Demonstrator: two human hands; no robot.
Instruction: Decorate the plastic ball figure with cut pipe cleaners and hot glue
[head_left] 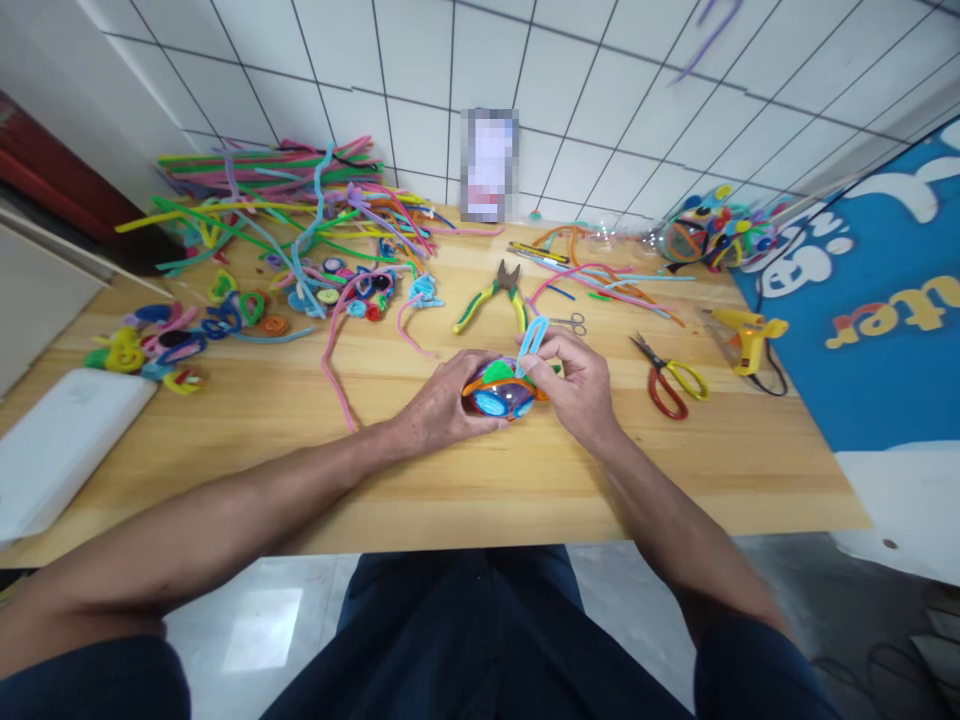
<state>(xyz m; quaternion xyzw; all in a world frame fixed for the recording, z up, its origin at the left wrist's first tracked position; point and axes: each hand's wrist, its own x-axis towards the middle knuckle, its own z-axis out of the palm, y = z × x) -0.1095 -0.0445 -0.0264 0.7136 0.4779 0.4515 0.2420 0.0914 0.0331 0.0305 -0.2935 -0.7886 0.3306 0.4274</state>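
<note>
My left hand (pixel 442 404) is wrapped around the left side of a clear ball (pixel 512 398) decorated with coloured pipe cleaners, orange, blue, green and purple. Between the thumb and fingers of my right hand (pixel 576 385) is a light blue pipe cleaner (pixel 533 340) bent into a narrow loop. Its lower end meets the top right of the ball, though whether it is fixed there I cannot tell. Just beyond the ball lie pliers (pixel 495 296) with yellow-green handles, jaws apart. Small scissors (pixel 574 323) lie behind my right hand, partly covered.
A heap of pipe cleaners (pixel 277 200) fills the back left, with coiled pieces (pixel 161 340) in front. Red-and-yellow scissors (pixel 667 380) and a yellow glue gun (pixel 746 338) lie right. A phone (pixel 490 165) leans on the tiled wall. A white box (pixel 71 440) sits at left.
</note>
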